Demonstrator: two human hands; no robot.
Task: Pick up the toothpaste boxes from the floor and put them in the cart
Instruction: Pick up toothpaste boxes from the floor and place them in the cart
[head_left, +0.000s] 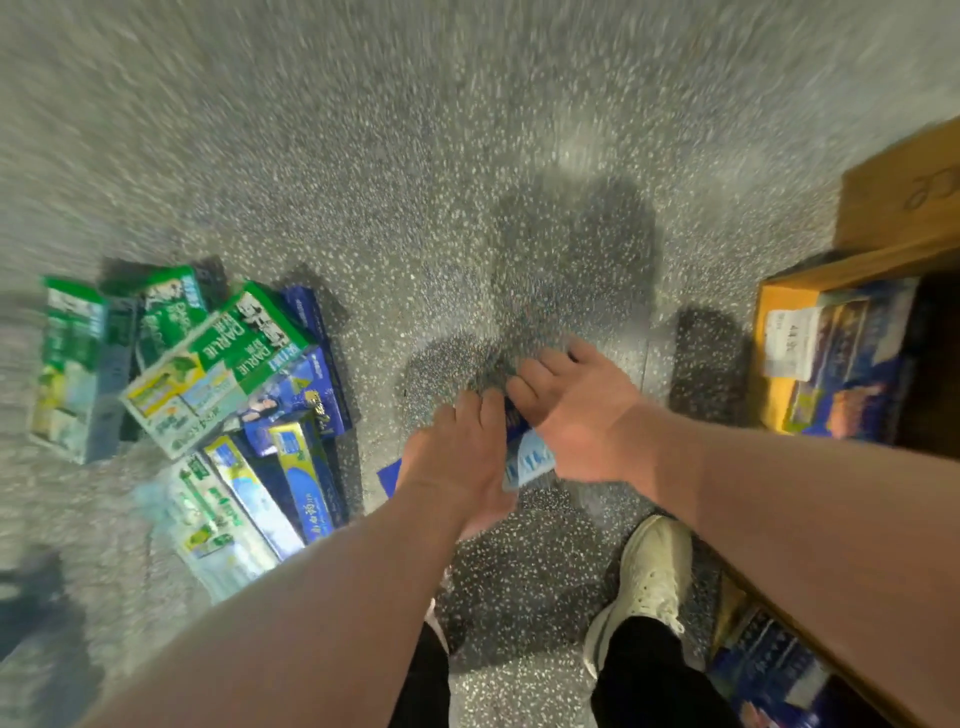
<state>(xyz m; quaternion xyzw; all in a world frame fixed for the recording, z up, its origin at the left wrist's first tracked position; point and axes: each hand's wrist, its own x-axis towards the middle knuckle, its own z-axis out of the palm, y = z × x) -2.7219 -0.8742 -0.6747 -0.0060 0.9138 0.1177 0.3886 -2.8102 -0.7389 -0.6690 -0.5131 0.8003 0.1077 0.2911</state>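
Head view, arms stretched forward, left hand (457, 457) and right hand (576, 410) both gripping a blue box (527, 460) (blurred), above floor (467, 156)

1. Over on the left, a heap of toothpaste boxes (218, 410) lies on the floor (467, 156), one box across another.
2. In the middle, a single box (527, 457) sits between the left hand (457, 457) and the right hand (576, 410), both gripping it.
3. Just nearer than the hands, a shoe (649, 577) stands on the floor.
4. On the right is a shelf unit (774, 384) with packs (857, 374) inside it, and a carton (898, 197) behind it.
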